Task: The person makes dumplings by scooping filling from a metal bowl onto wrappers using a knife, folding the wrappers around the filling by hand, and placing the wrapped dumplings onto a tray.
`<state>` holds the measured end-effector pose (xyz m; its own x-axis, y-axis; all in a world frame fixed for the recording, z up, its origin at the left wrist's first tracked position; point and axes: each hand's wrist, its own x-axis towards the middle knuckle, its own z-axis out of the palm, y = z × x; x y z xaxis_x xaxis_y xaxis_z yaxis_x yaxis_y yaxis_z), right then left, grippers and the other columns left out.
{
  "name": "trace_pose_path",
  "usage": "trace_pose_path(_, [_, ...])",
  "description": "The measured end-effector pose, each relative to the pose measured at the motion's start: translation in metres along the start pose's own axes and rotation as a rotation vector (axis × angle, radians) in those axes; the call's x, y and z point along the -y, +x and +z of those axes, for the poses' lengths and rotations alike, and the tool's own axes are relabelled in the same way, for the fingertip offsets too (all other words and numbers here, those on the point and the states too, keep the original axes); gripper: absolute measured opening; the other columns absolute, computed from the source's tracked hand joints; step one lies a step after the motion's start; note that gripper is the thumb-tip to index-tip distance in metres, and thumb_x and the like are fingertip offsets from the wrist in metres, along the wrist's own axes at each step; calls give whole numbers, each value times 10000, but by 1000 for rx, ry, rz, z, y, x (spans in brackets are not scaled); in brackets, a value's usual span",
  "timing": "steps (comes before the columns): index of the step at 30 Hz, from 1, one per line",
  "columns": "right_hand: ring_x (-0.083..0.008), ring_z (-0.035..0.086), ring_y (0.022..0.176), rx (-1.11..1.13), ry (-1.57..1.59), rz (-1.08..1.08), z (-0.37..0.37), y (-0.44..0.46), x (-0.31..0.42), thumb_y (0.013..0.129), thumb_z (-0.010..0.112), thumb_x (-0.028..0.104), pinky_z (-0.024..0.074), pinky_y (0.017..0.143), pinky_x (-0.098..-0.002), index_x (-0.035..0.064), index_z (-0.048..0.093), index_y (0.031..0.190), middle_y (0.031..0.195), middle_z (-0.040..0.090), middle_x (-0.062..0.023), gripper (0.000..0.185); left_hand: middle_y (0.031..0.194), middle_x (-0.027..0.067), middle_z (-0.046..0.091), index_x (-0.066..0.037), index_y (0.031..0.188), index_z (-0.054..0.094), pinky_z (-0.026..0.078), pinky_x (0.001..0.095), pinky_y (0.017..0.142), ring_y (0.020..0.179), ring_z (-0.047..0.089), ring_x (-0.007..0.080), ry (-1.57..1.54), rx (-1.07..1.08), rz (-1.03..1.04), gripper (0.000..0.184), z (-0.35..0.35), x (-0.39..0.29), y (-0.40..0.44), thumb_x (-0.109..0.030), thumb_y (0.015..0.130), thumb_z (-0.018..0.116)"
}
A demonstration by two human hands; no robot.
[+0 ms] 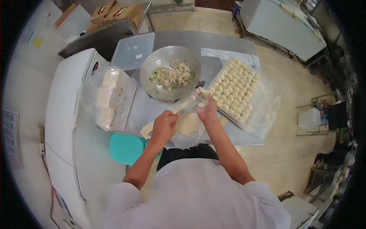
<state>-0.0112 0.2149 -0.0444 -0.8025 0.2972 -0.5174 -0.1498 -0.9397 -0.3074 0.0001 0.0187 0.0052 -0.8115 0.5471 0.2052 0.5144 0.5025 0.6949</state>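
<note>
My left hand (pixel 164 125) is closed around a pale flat spatula (pixel 181 106), which slants up toward my other hand. Filling clings about the far end of the spatula. In my right hand (pixel 207 109) I hold a dumpling wrapper (pixel 204 102) with pinkish-white filling on it. Below both hands lie flat, pale yellow wrapper sheets (pixel 188 124), partly covered by my left hand. Just beyond stands a wide metal bowl (pixel 149 61) with chopped filling (pixel 173 75) flecked with green. To the right, rows of shaped dumplings (pixel 233 89) fill a tray.
A plastic bag with stacked wrapper blocks (pixel 108 97) lies at the table's left. Behind it rests a translucent lid (pixel 133 49). A turquoise plastic stool (pixel 127 149) stands by the near left edge. Clear plastic sheeting (pixel 267 108) hangs around the dumpling tray. A white fridge (pixel 68 103) is far left.
</note>
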Motion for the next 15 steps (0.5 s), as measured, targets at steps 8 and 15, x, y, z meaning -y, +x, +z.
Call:
trace_pose_path(8, [-272, 558, 1100, 43, 18, 18, -7, 12, -6, 1026, 346, 285, 438, 994, -424, -21, 548, 1232, 1192, 590, -139, 421, 790, 151, 623, -10, 961, 710, 488, 362, 607, 665, 619, 297, 55, -10, -5, 231, 11, 0, 0, 47, 757, 617])
trace_pose_path(15, [-279, 580, 1078, 52, -29, -42, -5, 5, -1, 956, 442, 240, 460, 960, -411, -10, 532, 1266, 1194, 594, -131, 408, 776, 169, 619, 7, 943, 702, 486, 371, 611, 675, 617, 311, 8, -49, -26, 185, 9, -23, 2, 33, 774, 629])
